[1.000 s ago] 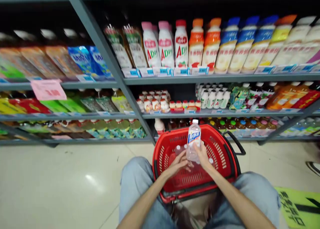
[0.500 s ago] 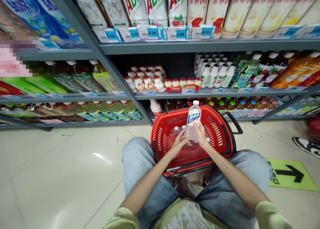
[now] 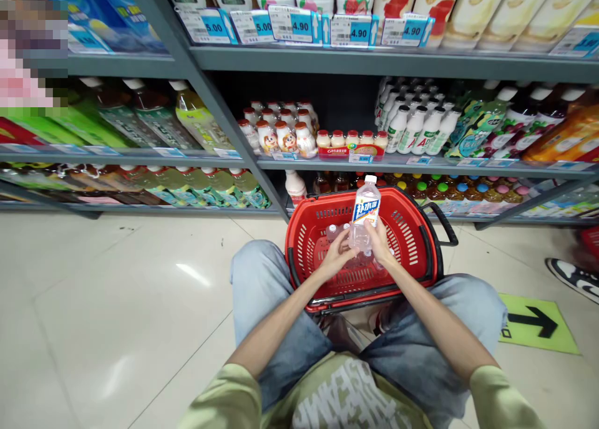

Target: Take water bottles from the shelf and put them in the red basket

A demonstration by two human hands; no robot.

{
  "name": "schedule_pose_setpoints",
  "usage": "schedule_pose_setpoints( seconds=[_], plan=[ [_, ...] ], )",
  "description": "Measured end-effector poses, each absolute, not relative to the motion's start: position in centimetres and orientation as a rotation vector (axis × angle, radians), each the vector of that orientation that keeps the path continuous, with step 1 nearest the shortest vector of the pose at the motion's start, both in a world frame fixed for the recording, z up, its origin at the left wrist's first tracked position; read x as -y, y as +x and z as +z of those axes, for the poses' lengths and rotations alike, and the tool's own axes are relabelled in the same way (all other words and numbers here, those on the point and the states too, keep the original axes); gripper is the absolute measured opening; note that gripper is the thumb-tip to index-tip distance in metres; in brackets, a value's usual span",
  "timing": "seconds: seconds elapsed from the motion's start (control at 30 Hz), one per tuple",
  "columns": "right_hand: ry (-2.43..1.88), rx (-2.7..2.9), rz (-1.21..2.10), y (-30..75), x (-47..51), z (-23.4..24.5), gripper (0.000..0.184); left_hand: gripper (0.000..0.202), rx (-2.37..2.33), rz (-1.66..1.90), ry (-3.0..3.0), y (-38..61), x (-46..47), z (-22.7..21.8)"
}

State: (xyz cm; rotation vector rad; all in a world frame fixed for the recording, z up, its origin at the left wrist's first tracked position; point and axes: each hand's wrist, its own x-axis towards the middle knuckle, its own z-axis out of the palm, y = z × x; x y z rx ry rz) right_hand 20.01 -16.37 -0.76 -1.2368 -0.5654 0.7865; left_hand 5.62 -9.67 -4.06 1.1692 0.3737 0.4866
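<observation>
Floor: pale tiles (image 3: 116, 304), left side; person squats, knees either side of basket.
Left hand: (image 3: 336, 259) over basket's near-left part, fingers curled onto bottle's lower left side.
Bottle: clear w/ blue-white label (image 3: 364, 220), upright, slightly tilted, held over basket centre, cap toward shelf.
Right hand: (image 3: 381, 247) fingers wrapped round bottle's lower right side.
Basket: red plastic (image 3: 421, 242), on floor against bottom shelf edge; more bottles inside, partly hidden.
Shelf: grey (image 3: 421, 164), small drinks along front edge.
Arrow sticker: green (image 3: 538, 329), floor, far right.
</observation>
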Motion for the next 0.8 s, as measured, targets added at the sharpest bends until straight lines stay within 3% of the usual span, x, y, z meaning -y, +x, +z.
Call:
schedule_pose_setpoints(
  seconds=[0.8],
  plan=[
    [-1.250,0.592,0.769,19.78,16.54,0.00,0.053,0.097,-0.399,0.514,1.253,5.15,9.64,-4.29]
  ],
)
